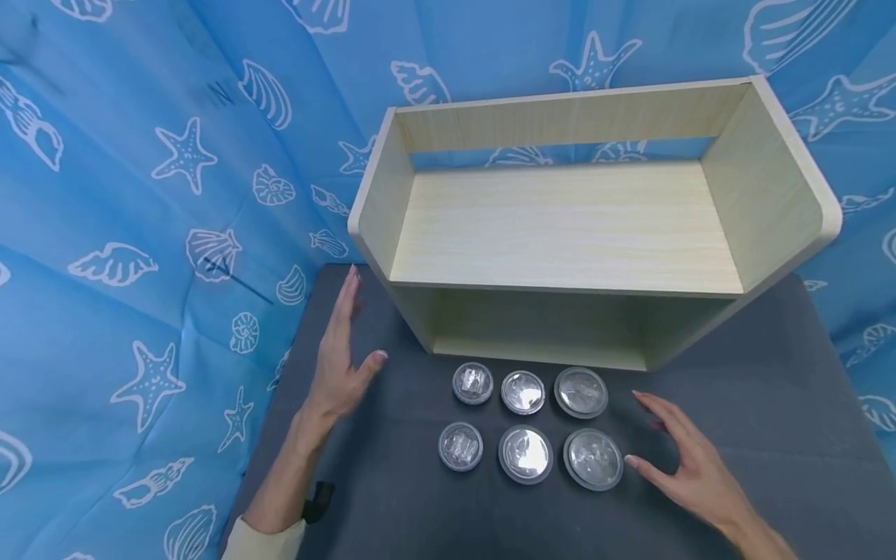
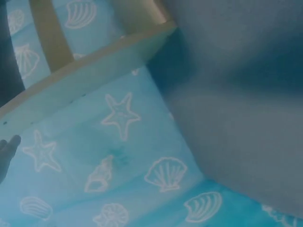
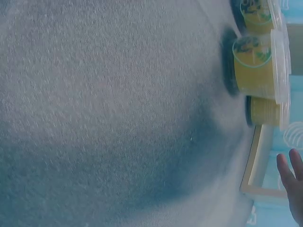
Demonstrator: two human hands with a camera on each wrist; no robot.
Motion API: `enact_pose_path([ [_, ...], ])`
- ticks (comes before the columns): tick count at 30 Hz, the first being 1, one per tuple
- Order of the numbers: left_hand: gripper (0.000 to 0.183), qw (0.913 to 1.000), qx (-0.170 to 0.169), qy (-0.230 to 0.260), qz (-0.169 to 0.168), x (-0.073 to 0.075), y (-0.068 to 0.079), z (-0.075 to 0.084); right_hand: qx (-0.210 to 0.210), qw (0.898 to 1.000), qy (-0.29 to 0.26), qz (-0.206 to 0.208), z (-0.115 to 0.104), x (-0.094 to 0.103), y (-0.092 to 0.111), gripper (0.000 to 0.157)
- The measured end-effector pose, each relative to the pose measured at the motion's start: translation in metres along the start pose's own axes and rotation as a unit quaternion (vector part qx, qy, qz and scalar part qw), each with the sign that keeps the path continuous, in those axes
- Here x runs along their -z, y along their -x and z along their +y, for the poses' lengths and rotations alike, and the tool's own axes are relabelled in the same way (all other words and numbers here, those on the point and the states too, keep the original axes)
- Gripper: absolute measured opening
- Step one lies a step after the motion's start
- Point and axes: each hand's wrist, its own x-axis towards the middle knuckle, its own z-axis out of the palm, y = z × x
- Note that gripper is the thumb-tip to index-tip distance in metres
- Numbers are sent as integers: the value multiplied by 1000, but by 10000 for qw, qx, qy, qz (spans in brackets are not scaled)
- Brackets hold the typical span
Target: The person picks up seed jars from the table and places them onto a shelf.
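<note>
Several round plastic tubs with clear lids stand on the dark tabletop, in a front and a back row of three. Nearest to my right hand (image 1: 689, 467) is the front-right tub (image 1: 593, 460); the thumb points at its rim, and the fingers are spread with nothing held. The right wrist view shows a tub (image 3: 254, 66) from the side, yellowish with a printed label, and my fingertips (image 3: 284, 165) at the edge. Over the table's left part, my left hand (image 1: 341, 373) is held with straight fingers and thumb apart, holding nothing. It is left of the back-left tub (image 1: 472, 383).
Behind the tubs stands a pale wooden two-tier shelf (image 1: 567, 225) with a bare upper board and an open lower space. A blue curtain (image 1: 175, 257) with white shells and starfish hangs behind and to the left. The grey table (image 1: 392, 482) lies under everything.
</note>
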Motion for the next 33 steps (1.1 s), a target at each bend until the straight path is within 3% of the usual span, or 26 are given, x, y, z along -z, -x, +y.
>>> enact_pose_path([
  [13,101,9970,-47,767,135,12,-39,26,-121,9995,-156,-263,-6,-24,12,97],
  [25,99,9941,-454,983,0,20,-61,34,97,9991,-228,-342,-7,-34,15,92],
  [33,98,9945,-348,979,89,22,-70,38,25,9987,-225,-459,-2,-41,17,88],
])
